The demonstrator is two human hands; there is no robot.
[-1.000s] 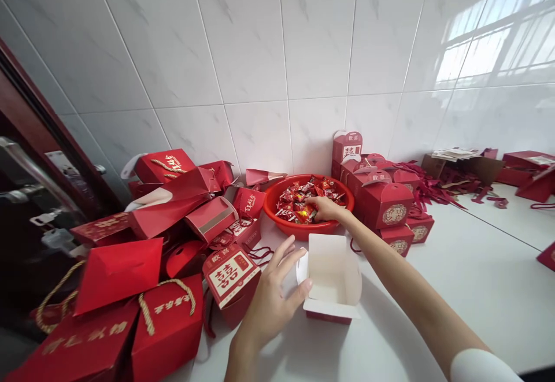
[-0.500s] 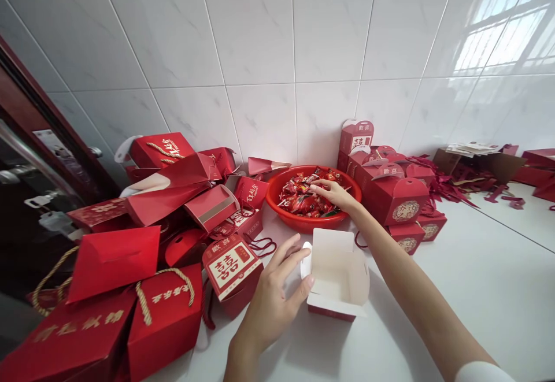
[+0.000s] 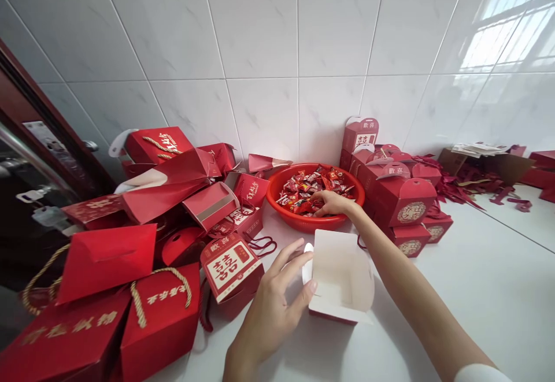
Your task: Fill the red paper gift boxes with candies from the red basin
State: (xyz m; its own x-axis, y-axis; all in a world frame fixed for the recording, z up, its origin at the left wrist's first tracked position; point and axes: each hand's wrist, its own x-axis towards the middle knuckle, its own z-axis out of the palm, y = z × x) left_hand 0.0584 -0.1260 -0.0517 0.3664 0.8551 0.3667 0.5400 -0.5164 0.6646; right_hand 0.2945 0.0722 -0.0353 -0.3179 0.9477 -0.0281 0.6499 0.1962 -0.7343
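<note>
By the tabletop's (image 3: 481, 281) back edge, the right hand (image 3: 333, 202) is among red-wrapped candies (image 3: 297, 188) in a round red plastic basin (image 3: 288, 218), its grip unreadable; just nearer, the left hand (image 3: 280, 292), loosely spread, flanks an open white-lined cardboard box (image 3: 340, 281).

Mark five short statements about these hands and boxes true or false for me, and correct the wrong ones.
1. The right hand is in a red basin of wrapped candies. True.
2. The left hand is at the white side flap of an open gift box. True.
3. The open gift box is red inside. False: its inside is white.
4. The basin stands nearer the person than the open gift box. False: it stands beyond it.
5. Red gift boxes lie left of the basin. True.
</note>
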